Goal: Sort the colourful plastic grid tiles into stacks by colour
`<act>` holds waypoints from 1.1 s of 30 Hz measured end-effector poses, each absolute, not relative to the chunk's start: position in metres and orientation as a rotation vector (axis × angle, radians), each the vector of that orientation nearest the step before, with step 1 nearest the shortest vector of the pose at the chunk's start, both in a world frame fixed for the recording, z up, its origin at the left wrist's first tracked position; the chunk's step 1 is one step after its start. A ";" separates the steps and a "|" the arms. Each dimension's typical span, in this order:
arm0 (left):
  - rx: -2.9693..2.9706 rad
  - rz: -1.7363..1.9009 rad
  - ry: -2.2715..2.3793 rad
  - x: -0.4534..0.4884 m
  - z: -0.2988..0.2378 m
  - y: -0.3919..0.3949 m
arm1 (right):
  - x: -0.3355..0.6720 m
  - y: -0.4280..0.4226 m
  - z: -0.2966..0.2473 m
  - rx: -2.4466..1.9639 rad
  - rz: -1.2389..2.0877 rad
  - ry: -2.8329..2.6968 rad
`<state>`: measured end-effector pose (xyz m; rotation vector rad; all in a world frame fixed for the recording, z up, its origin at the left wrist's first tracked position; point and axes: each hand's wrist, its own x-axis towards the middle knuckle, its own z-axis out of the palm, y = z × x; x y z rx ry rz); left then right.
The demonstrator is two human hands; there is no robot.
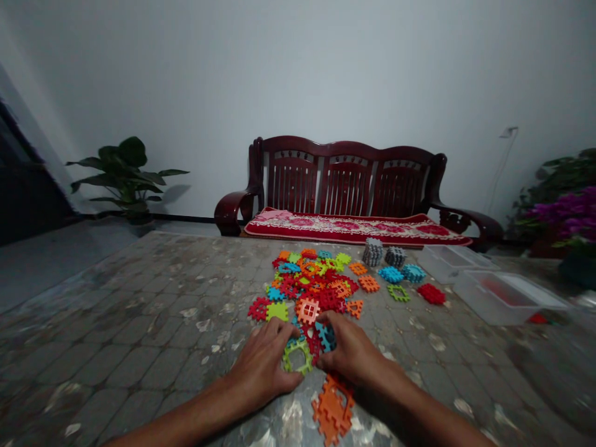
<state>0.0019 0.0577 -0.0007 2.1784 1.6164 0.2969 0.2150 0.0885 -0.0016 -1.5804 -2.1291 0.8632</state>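
Note:
My left hand (264, 359) is closed on a lime-green interlocking plastic tile (305, 348) with a large opening, thumb below and fingers above. Just to its right, my right hand (351, 349) pinches a blue notched tile (328, 336) between thumb and fingers. A red tile (314, 341) lies between the two hands; whether it touches either held piece I cannot tell. Beyond my fingertips is a peach window tile (308, 310), with a solid lime tile (277, 310) to its left. Orange tiles (333, 410) lie near me, below my right hand.
A loose heap of mixed tiles (326, 282) spreads over the patterned tabletop (186, 335). Grey stacks (373, 252), blue stacks (390, 274) and a red pile (431, 293) stand right of it. Clear plastic bins (493, 310) sit farther right. A wooden bench (347, 149) stands behind.

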 end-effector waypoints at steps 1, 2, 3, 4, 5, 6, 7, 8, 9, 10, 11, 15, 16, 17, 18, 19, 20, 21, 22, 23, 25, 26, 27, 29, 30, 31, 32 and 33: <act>2.170 0.322 1.623 0.003 -0.002 0.059 | 0.215 0.090 -0.005 -1.561 0.878 -2.088; 2.159 0.354 1.628 0.004 -0.004 0.060 | 0.215 0.091 -0.009 -1.541 0.894 -2.051; 2.145 0.392 1.633 0.004 -0.006 0.060 | 0.215 0.091 -0.012 -1.520 0.913 -2.018; 2.129 0.434 1.633 0.005 -0.008 0.061 | 0.215 0.092 -0.014 -1.498 0.936 -1.990; 2.114 0.481 1.622 0.006 -0.011 0.061 | 0.214 0.092 -0.016 -1.478 0.968 -1.960; 2.098 0.532 1.601 0.006 -0.014 0.061 | 0.213 0.092 -0.017 -1.459 1.013 -1.926; 2.084 0.585 1.571 0.007 -0.016 0.061 | 0.211 0.092 -0.018 -1.441 1.066 -1.883; 2.072 0.637 1.533 0.008 -0.019 0.060 | 0.210 0.092 -0.018 -1.420 1.121 -1.830; 2.062 0.684 1.494 0.009 -0.021 0.060 | 0.208 0.093 -0.018 -1.398 1.175 -1.773; 2.056 0.731 1.461 0.010 -0.023 0.059 | 0.206 0.093 -0.017 -1.378 1.220 -1.719; 2.053 0.776 1.437 0.011 -0.024 0.060 | 0.205 0.094 -0.017 -1.361 1.255 -1.675; 2.031 0.912 1.408 0.016 -0.015 0.068 | 0.205 0.106 -0.010 -1.345 1.249 -1.580; 2.027 0.934 1.402 0.017 -0.010 0.072 | 0.206 0.111 -0.006 -1.347 1.226 -1.566; 2.023 0.962 1.398 0.018 -0.003 0.078 | 0.207 0.118 -0.002 -1.348 1.203 -1.559; 2.020 0.994 1.397 0.019 0.003 0.085 | 0.208 0.125 0.003 -1.350 1.172 -1.555; 2.018 1.038 1.400 0.020 0.010 0.093 | 0.208 0.133 0.008 -1.350 1.137 -1.557; 2.020 1.075 1.395 0.021 0.016 0.102 | 0.208 0.142 0.013 -1.346 1.088 -1.561; 2.016 1.097 1.394 0.022 0.022 0.111 | 0.207 0.151 0.018 -1.339 1.029 -1.561; 2.011 1.094 1.394 0.022 0.027 0.121 | 0.206 0.159 0.023 -1.323 0.977 -1.566; 2.012 1.079 1.399 0.021 0.031 0.130 | 0.206 0.168 0.027 -1.308 0.940 -1.576; 2.039 1.044 1.425 0.016 0.034 0.144 | 0.208 0.181 0.030 -1.289 0.901 -1.608; 2.047 1.039 1.448 0.011 0.034 0.147 | 0.210 0.186 0.029 -1.289 0.878 -1.629; 2.056 1.026 1.468 0.006 0.033 0.148 | 0.213 0.188 0.027 -1.295 0.839 -1.647; 2.076 0.964 1.478 -0.008 0.027 0.141 | 0.223 0.186 0.020 -1.303 0.729 -1.679; 2.082 0.913 1.472 -0.015 0.024 0.134 | 0.228 0.181 0.017 -1.299 0.687 -1.694; 2.089 0.848 1.459 -0.022 0.021 0.124 | 0.232 0.173 0.013 -1.285 0.677 -1.709; 2.115 0.773 1.436 -0.029 0.019 0.113 | 0.237 0.163 0.011 -1.266 0.706 -1.732; 2.147 0.687 1.410 -0.036 0.017 0.102 | 0.241 0.151 0.010 -1.246 0.786 -1.759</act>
